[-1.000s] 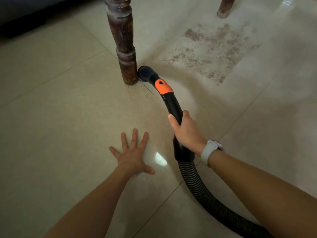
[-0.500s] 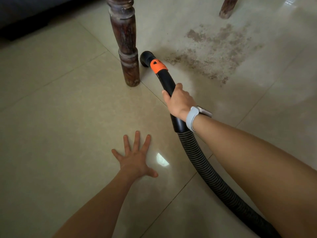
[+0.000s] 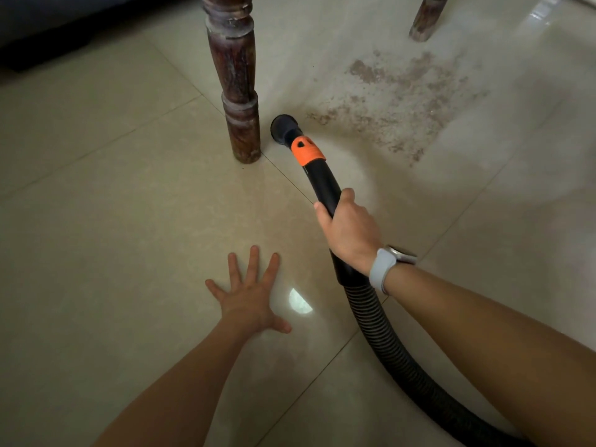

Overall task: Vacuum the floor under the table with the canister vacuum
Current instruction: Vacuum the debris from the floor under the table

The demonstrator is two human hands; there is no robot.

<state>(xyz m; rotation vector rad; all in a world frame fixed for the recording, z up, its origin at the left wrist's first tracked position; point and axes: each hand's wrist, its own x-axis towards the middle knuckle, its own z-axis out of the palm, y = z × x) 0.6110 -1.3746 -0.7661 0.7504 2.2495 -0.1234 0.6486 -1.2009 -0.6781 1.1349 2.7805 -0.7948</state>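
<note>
Head view: the right hand (image 3: 350, 232) grips the black vacuum handle (image 3: 324, 185), its round nozzle (image 3: 283, 128) on the floor (image 3: 96, 221) just beside the near table leg (image 3: 240, 91). The left hand (image 3: 250, 296) lies flat, fingers spread. The dirt patch (image 3: 396, 101) beyond the nozzle looks largely unswept, so most work seems left. The canister and tabletop are out of frame, and the ribbed hose (image 3: 403, 366) is cut off at the bottom edge

The left hand (image 3: 250, 300) lies flat on the floor (image 3: 96, 221) at six o'clock, the turned table leg (image 3: 240, 104) stands at twelve o'clock from it, the hose nozzle (image 3: 283, 128) sits just beside that leg at its three o'clock, the dirt patch (image 3: 400, 104) spreads beyond at two o'clock, and the right hand (image 3: 350, 232) grips the hose handle (image 3: 324, 182) at the left hand's two o'clock.
</note>
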